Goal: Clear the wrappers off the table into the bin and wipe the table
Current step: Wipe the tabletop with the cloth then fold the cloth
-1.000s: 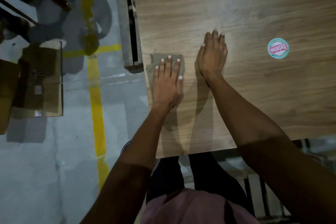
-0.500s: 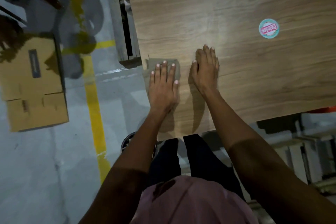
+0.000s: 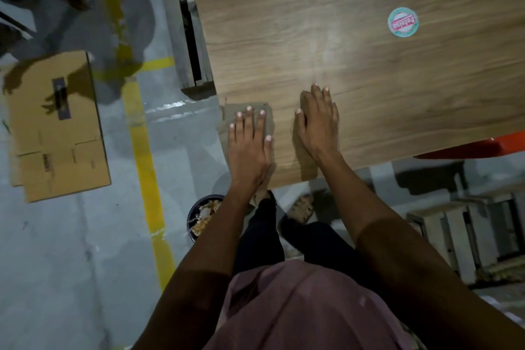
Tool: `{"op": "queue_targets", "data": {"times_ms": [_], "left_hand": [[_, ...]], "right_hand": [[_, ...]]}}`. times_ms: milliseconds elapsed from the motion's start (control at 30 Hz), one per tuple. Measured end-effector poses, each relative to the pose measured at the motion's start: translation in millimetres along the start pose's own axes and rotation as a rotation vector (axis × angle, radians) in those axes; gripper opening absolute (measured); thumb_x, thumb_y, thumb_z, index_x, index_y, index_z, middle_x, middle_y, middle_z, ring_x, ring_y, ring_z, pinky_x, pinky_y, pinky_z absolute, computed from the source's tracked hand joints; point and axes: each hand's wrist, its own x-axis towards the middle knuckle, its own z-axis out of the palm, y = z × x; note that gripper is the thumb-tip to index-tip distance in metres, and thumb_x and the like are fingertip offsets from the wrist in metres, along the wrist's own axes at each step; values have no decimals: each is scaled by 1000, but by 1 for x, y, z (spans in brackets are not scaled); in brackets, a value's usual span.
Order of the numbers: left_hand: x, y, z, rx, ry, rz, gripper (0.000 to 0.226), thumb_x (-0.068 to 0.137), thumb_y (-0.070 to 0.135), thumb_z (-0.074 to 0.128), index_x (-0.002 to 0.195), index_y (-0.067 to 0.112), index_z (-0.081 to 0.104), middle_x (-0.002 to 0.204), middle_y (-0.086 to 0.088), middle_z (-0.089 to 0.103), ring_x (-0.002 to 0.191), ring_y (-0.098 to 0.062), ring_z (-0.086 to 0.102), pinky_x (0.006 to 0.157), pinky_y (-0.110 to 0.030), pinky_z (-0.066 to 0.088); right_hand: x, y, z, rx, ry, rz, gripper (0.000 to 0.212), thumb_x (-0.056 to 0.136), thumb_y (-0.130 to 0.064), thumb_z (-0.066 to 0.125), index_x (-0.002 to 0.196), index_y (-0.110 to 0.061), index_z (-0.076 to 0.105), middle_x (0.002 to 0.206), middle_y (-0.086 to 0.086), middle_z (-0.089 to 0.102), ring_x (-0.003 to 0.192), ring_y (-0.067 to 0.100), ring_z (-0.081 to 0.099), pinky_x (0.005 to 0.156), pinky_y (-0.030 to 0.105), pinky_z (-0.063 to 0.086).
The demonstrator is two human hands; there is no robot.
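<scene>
Down by the feet, the bin (image 3: 203, 217) on the floor already holds wrappers. Up top, the left hand (image 3: 250, 148) has dragged the cloth (image 3: 227, 125) back to the near-left corner of the tabletop (image 3: 312, 23), fingers flat and spread on it, so the wipe looks nearly finished. The cloth's long axis runs along the near edge. The right hand (image 3: 319, 125) rests flat, holding nothing. Farther off, a round sticker (image 3: 402, 22) remains.
</scene>
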Motion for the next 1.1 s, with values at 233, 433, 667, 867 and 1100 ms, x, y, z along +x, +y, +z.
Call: {"op": "queue_targets", "data": {"times_ms": [233, 433, 667, 867, 1100], "left_hand": [[-27, 30, 7, 37, 30, -156, 62, 104, 34, 29, 161, 12, 19, 167, -18, 18, 155, -37, 15, 126, -52, 14], [-46, 21, 14, 63, -4, -93, 61, 105, 37, 21, 161, 14, 20, 168, -16, 18, 155, -35, 16, 126, -51, 13], [-60, 80, 25, -155, 26, -253, 61, 106, 38, 16, 162, 12, 16, 169, -16, 11, 156, -35, 6, 127, -49, 3], [-41, 105, -15, -833, 202, -450, 48, 111, 37, 24, 149, 17, 45, 147, -8, 55, 132, -18, 51, 107, -30, 40], [-24, 46, -32, -669, 339, -449, 34, 106, 24, 40, 133, 17, 59, 121, -5, 72, 110, -23, 67, 91, -31, 51]], "right_hand": [[-23, 19, -15, -25, -71, -73, 53, 105, -30, 44, 154, -10, 43, 168, 9, 28, 157, 31, 19, 125, 46, 16], [-45, 33, -21, 33, -109, -78, 52, 104, -27, 46, 153, -9, 44, 167, 10, 31, 157, 30, 20, 125, 44, 16], [-78, 39, -26, 302, 54, -7, 40, 104, -19, 47, 142, -8, 54, 146, 14, 56, 140, 33, 47, 115, 52, 38], [-106, 14, -32, 124, -72, -24, 60, 105, -50, 33, 159, -25, 32, 171, 12, 17, 157, 35, 14, 124, 56, 14], [-94, -41, 14, -215, -210, -228, 80, 92, -57, 54, 162, -32, 23, 173, 10, 7, 157, 42, 3, 123, 61, 16]]}}
